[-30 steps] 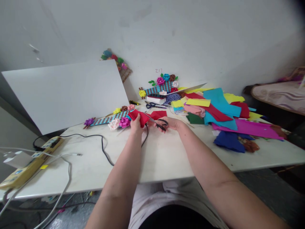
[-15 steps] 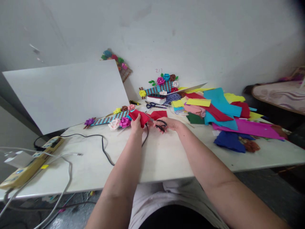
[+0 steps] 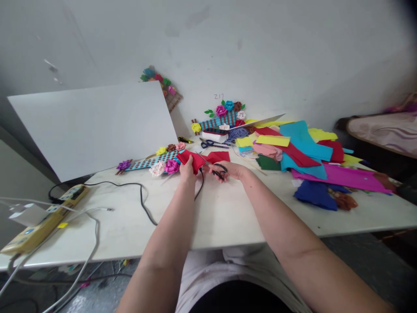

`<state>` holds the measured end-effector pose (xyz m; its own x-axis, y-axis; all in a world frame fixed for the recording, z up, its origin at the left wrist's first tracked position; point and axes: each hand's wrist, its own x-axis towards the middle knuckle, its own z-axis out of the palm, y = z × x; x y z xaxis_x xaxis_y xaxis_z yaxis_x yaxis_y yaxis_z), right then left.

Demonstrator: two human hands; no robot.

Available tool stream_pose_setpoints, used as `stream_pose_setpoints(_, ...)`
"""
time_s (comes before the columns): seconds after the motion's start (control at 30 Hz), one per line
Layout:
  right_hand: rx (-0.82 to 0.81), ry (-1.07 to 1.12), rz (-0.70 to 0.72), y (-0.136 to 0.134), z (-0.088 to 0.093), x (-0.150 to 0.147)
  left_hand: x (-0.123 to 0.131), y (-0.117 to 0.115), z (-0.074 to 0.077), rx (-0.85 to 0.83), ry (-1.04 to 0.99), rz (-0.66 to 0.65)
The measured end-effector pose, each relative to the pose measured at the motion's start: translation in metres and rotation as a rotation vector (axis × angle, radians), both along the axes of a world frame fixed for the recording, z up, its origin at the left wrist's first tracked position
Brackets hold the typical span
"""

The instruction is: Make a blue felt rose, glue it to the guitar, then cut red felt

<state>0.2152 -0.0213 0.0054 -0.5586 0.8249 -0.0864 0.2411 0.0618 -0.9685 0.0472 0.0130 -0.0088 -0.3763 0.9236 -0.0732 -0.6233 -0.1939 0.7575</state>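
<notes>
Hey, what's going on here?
Someone at a white table grips a red piece in the left hand and scissors in the right hand, blades at the red piece. Coloured sheets are heaped to the right, and a flower-trimmed woven strip is left of the hands.

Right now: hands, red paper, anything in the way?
Left hand holding red paper. Right hand on black-handled scissors, blades at the paper. Black cable runs beneath the left forearm.

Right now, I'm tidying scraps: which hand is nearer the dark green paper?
Right: the right hand, holding black-handled scissors, is left of the dark green paper; the left hand, gripping red paper, is farther left.
</notes>
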Motion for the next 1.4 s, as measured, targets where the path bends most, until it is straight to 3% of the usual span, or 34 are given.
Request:
stream_pose_setpoints(1.13,0.047,-0.014,-0.007,0.0008,-0.0023,-0.0002,-0.0024,0.0028,-0.0021,-0.003,-0.006,0.015)
stream_pose_setpoints(1.4,0.032,-0.013,-0.044,-0.0069,0.0054,-0.0033,-0.0022,0.0017,-0.0007,-0.024,-0.005,0.017)
